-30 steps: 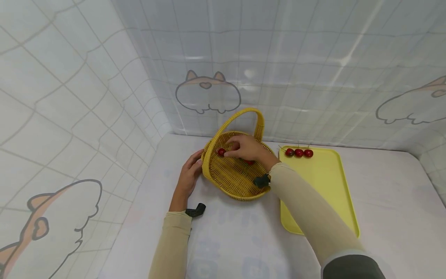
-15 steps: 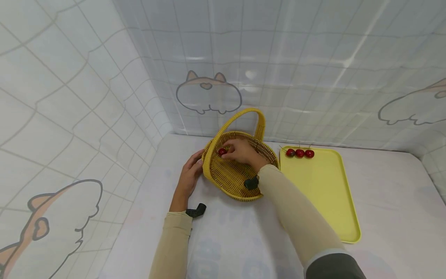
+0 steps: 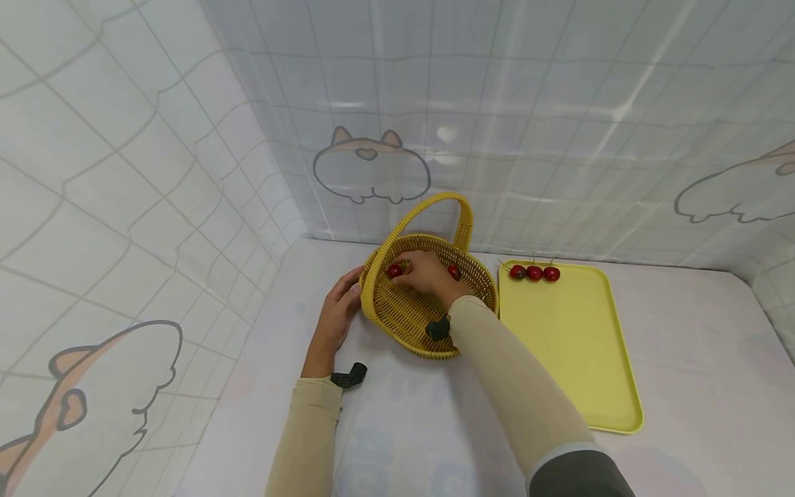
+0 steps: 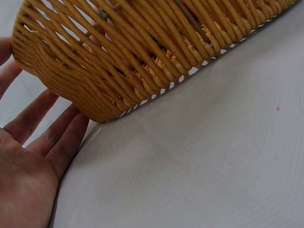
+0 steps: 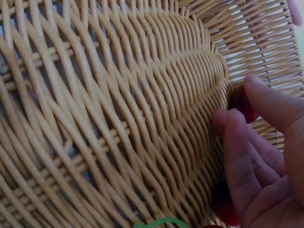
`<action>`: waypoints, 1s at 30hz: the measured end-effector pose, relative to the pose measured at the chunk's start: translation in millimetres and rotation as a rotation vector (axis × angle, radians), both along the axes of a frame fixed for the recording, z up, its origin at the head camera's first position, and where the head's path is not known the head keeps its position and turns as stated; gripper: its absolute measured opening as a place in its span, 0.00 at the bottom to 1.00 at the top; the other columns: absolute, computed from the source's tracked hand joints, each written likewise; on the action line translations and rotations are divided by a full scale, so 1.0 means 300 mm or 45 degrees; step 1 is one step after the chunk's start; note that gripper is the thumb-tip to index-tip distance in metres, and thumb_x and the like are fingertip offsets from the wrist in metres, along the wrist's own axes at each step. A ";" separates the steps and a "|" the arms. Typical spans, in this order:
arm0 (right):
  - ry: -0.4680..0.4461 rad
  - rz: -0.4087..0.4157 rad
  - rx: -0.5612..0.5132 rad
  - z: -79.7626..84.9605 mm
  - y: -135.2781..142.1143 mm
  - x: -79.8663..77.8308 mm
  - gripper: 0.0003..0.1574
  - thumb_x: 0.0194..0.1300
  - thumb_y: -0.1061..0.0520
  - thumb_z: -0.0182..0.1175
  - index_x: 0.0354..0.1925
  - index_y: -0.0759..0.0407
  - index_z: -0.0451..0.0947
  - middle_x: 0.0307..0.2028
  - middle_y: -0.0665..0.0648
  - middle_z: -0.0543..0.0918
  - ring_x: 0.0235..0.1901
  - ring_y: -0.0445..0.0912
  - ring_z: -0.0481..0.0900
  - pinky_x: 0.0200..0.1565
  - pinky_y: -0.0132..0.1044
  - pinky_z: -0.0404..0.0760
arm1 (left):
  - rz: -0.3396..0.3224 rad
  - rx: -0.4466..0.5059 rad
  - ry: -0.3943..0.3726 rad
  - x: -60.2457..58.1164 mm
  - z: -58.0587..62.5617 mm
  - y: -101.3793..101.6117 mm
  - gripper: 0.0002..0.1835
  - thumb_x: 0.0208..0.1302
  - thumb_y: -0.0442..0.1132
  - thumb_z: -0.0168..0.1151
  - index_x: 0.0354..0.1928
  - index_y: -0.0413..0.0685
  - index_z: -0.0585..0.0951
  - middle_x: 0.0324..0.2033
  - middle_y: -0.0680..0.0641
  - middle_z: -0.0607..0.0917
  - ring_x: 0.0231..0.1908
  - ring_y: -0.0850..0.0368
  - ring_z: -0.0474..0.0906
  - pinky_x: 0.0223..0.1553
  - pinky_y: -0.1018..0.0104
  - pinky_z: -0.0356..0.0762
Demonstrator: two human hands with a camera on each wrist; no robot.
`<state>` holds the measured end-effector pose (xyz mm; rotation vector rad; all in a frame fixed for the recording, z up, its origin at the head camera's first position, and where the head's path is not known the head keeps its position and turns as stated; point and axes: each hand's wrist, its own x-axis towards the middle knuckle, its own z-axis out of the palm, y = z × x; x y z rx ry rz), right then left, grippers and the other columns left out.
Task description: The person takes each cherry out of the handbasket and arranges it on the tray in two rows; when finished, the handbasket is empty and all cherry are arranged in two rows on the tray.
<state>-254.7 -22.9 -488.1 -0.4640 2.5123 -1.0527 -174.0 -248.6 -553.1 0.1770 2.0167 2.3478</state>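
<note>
While the left hand [image 3: 338, 304], fingers nearly straight, touches the left side of the basket [image 3: 400, 310], probably steadying it, a cherry [image 3: 395, 270] inside sits between the right hand's [image 3: 428, 271] partly bent fingers, whether gripped I cannot tell; right of the basket, a tray [image 3: 568, 338] holds three cherries [image 3: 534, 273].

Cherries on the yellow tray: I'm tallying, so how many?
3, in a row at the far edge of the yellow tray: left cherry, middle cherry, right cherry. The right sleeve partly covers it, possibly hiding more.
</note>
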 end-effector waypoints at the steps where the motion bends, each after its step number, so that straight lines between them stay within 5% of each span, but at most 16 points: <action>1: -0.004 -0.005 -0.001 0.001 0.000 0.000 0.26 0.66 0.50 0.70 0.61 0.49 0.80 0.40 0.55 0.87 0.30 0.46 0.85 0.33 0.35 0.85 | 0.001 -0.002 -0.002 0.000 0.001 0.000 0.25 0.76 0.47 0.56 0.72 0.54 0.72 0.70 0.47 0.71 0.66 0.55 0.73 0.63 0.69 0.74; 9: -0.037 0.019 -0.003 -0.007 0.004 -0.006 0.17 0.65 0.52 0.71 0.52 0.48 0.84 0.37 0.53 0.87 0.29 0.46 0.86 0.32 0.35 0.85 | 0.000 0.010 -0.013 -0.006 -0.002 -0.002 0.26 0.76 0.47 0.58 0.72 0.53 0.72 0.70 0.46 0.71 0.67 0.54 0.72 0.63 0.69 0.74; 25: -0.050 0.073 -0.064 -0.007 0.020 -0.007 0.18 0.66 0.55 0.70 0.54 0.51 0.84 0.38 0.56 0.85 0.30 0.47 0.87 0.34 0.36 0.86 | -0.003 0.001 -0.002 -0.004 0.003 0.001 0.25 0.76 0.48 0.57 0.72 0.53 0.72 0.70 0.46 0.71 0.67 0.56 0.72 0.63 0.69 0.74; 30: 0.036 0.103 -0.028 0.007 0.023 -0.009 0.18 0.66 0.51 0.70 0.54 0.48 0.85 0.39 0.54 0.87 0.37 0.46 0.84 0.39 0.36 0.83 | -0.002 -0.012 0.002 -0.005 0.002 -0.002 0.26 0.76 0.49 0.58 0.72 0.54 0.72 0.70 0.46 0.71 0.68 0.55 0.71 0.64 0.68 0.73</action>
